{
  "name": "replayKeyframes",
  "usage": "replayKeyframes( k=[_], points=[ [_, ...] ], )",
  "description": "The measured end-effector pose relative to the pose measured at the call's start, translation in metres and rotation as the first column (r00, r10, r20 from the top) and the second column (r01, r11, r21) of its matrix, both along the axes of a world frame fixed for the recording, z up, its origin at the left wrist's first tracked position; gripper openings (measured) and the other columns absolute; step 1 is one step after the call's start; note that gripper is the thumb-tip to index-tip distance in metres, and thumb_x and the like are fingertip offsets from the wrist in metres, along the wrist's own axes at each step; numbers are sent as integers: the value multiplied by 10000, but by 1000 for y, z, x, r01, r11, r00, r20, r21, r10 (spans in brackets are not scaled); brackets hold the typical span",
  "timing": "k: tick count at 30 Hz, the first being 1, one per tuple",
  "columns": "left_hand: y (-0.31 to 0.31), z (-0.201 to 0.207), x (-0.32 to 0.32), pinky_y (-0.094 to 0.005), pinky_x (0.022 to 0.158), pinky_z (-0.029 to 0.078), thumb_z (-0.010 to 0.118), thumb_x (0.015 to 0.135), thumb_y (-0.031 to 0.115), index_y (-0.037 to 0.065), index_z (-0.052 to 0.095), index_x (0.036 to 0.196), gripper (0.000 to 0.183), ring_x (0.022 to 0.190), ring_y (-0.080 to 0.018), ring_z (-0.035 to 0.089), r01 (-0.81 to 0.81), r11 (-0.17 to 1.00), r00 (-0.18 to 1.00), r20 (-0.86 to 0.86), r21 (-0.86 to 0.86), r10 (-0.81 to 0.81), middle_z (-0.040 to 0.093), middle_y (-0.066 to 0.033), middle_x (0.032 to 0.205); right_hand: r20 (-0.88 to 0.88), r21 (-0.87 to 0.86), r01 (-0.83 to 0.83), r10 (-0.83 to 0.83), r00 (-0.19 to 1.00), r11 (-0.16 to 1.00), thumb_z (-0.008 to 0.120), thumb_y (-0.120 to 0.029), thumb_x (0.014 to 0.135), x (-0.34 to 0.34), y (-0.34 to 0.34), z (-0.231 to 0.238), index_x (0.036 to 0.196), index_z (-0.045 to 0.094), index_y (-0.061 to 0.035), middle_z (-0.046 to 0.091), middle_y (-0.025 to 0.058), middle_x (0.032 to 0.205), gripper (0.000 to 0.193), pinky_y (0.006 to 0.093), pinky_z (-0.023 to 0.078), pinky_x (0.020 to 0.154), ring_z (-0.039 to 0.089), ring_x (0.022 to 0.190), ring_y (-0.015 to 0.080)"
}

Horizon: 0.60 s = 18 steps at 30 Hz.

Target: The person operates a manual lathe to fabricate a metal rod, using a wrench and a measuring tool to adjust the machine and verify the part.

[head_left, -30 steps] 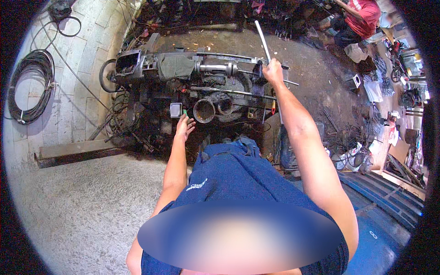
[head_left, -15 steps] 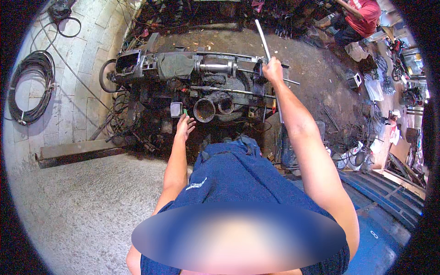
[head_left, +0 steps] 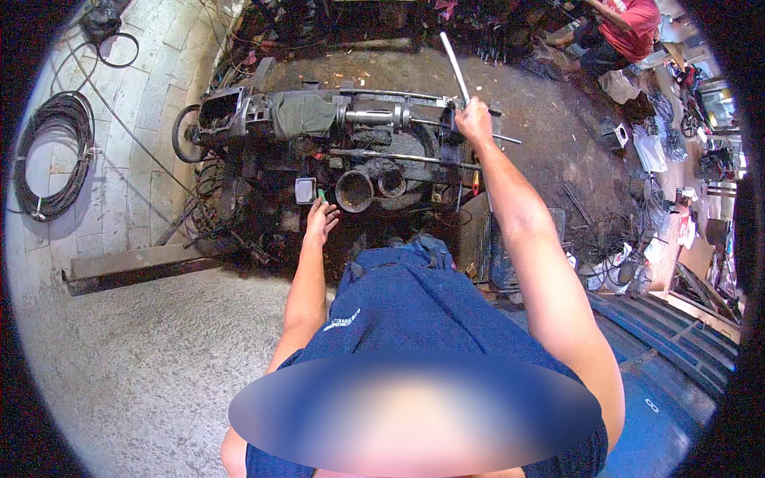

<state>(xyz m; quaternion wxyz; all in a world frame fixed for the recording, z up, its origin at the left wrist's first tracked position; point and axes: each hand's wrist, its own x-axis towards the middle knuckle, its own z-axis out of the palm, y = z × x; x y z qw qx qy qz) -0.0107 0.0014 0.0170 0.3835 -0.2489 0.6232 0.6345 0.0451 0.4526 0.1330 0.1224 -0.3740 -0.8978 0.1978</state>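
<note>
A dark, greasy machine (head_left: 263, 155) with metal rods and a shiny cylinder (head_left: 374, 117) lies across the floor in front of me. At its right end my right hand (head_left: 474, 121) is closed round the lower end of a long pale metal bar (head_left: 453, 62), which slants up and to the left. My left hand (head_left: 320, 221) has its fingers apart, their tips at a small green piece (head_left: 322, 194) beside a square grey box (head_left: 305, 190). Just right of those fingers sits a round, rusty-looking metal pipe opening (head_left: 354, 191). A grey-green cloth (head_left: 304, 116) drapes over the machine.
A coil of black cable (head_left: 54, 155) lies on pale paving at the left. Near it is a long metal beam (head_left: 151, 261). A person in a red shirt (head_left: 629, 28) sits at the far right. Blue ridged metal (head_left: 661, 334) is at the lower right, below scattered bags and scrap.
Both hands keep their places, the right on the bar and the left by the green piece. The view has shifted very slightly.
</note>
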Motion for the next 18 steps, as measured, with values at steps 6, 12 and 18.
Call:
replayKeyframes(
  k=[6, 12, 18],
  points=[
    [1, 0, 1, -362, 759, 496, 478, 939, 228, 193, 287, 1414, 513, 886, -197, 624, -10, 1000, 1000, 1, -1, 10, 605, -72, 1079, -5, 2, 15, -15, 1000, 1000, 622, -225, 776, 2, 0, 2, 949, 515, 57, 592, 271, 955, 348, 480, 501, 771, 604, 887, 424],
    [0, -1, -1, -353, 736, 499, 486, 934, 228, 197, 285, 1415, 522, 855, -195, 626, -13, 1000, 1000, 13, 0, 13, 606, -66, 1053, -31, 6, 0, 0, 1000, 1000, 623, -224, 778, 3, -1, 4, 929, 523, 46, 593, 272, 956, 325, 477, 502, 768, 603, 891, 422],
    [-1, -2, 0, -351, 730, 492, 500, 926, 234, 199, 285, 1414, 534, 848, -181, 626, -6, 1000, 1000, 9, 3, 6, 616, -57, 1030, -20, -29, 25, -25, 999, 999, 635, -224, 774, 3, 0, 4, 934, 532, 45, 594, 271, 958, 329, 474, 501, 777, 603, 893, 423]
  ],
)
